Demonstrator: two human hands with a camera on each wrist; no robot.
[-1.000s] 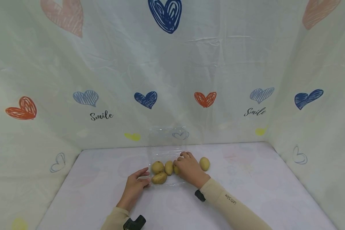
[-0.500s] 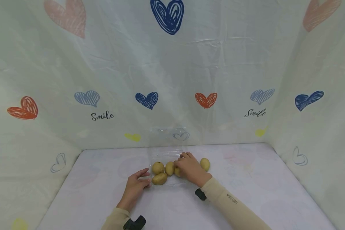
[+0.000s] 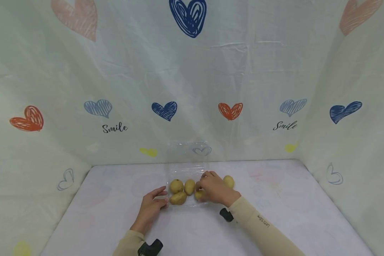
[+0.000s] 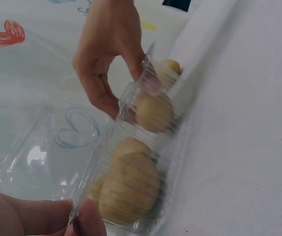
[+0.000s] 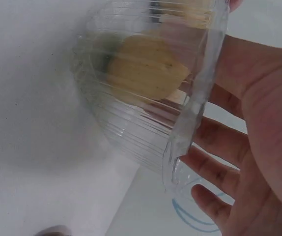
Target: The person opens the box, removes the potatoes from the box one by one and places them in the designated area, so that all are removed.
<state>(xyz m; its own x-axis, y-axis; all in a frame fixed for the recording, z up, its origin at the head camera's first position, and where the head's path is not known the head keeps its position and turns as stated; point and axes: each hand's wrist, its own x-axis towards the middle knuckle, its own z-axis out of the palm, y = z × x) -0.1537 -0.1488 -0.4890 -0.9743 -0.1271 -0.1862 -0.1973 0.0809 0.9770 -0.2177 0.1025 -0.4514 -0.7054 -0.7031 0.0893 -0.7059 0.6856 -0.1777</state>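
Observation:
A clear plastic clamshell box (image 3: 192, 205) lies on the table with its lid (image 3: 182, 153) raised at the back. My left hand (image 3: 151, 208) pinches the box's left rim between thumb and finger; the left wrist view shows the grip close up. Inside, at the left, sit a round potato (image 3: 176, 186), a longer one in front (image 3: 178, 198) and an upright one (image 3: 189, 187). Reaching into the right part, my right hand (image 3: 216, 187) holds another potato (image 4: 155, 112) between thumb and fingers. Through the ribbed wall, the right wrist view shows that potato (image 5: 146, 69) against the thumb.
One more potato (image 3: 228, 181) lies on the white table (image 3: 275, 206), right of the box and just behind my right hand. A pale curtain (image 3: 256, 81) printed with hearts rises along the table's back and sides.
My right hand has shifted slightly right and toward me, and the potato in it has moved toward the box's front right. The left hand stays at the rim.

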